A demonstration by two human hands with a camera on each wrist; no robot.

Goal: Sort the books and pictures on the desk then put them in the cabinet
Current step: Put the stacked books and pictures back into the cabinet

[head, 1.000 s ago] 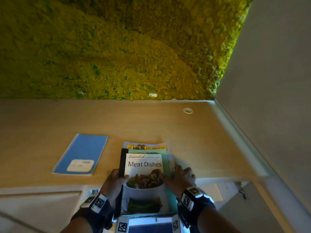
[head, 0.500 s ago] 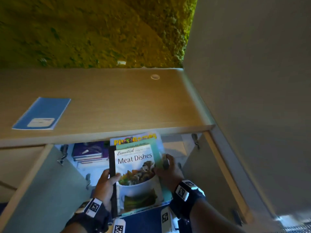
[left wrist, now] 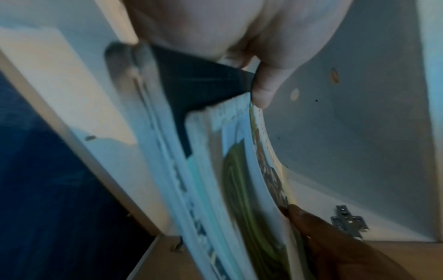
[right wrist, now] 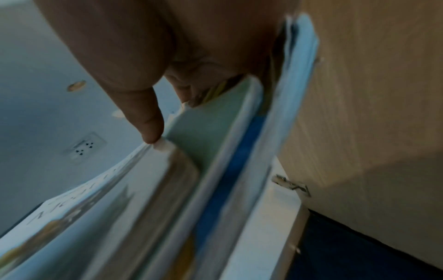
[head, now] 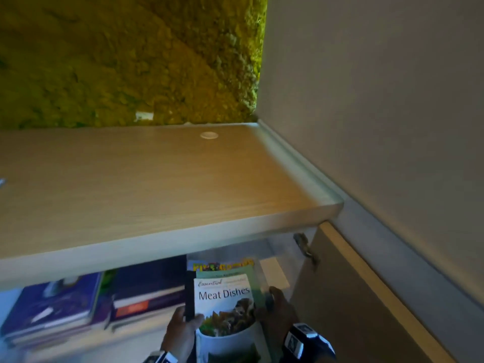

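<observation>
A stack of books, topped by a white "Meat Dishes" cookbook, is held below the desk top at the mouth of the open cabinet. My left hand grips its left edge, thumb on the cover. My right hand grips its right edge. In the left wrist view my thumb presses the cover of the stack. In the right wrist view a finger lies on the stack's top edge. Two piles of books lie inside the cabinet to the left.
The wooden desk top overhangs the cabinet, with a round cable hole. An open cabinet door with a metal hinge stands on the right. A grey wall borders the right side; a moss wall lies behind.
Both hands have carried the stack off the desk, down below its edge and toward the open cabinet. The blue notebook has left the view as my head turned right.
</observation>
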